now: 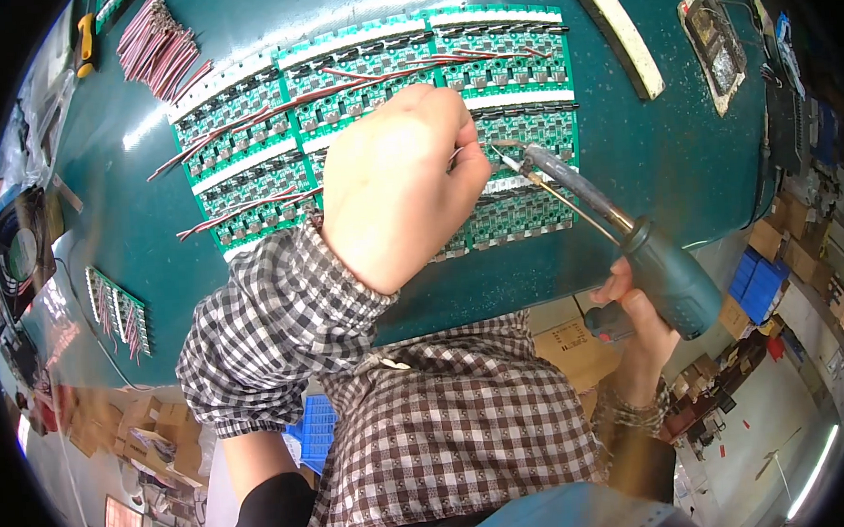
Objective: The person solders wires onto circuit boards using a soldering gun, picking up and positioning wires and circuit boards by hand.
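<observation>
My left hand (398, 169) is closed in a pinch above the middle of a panel of green circuit boards (553, 128). A short piece of thin wire (455, 154) shows at its fingertips; most of it is hidden by the fingers. My right hand (640, 319) grips a soldering gun (669, 274) with a dark teal body. The gun's long metal barrel slants up and left, and its tip is close beside my left fingertips, over the boards. Whether the tip touches a board I cannot tell. Red and black wires (365, 78) lie across the board rows.
A bundle of cut wires (155, 48) and a yellow-handled tool (85, 43) lie at the far left. A small board strip with wires (119, 311) is at the left. To the right are a pale curved bar (620, 34) and a soldering-iron rest (713, 43). Blue crates (757, 284) stand beyond the table (646, 166).
</observation>
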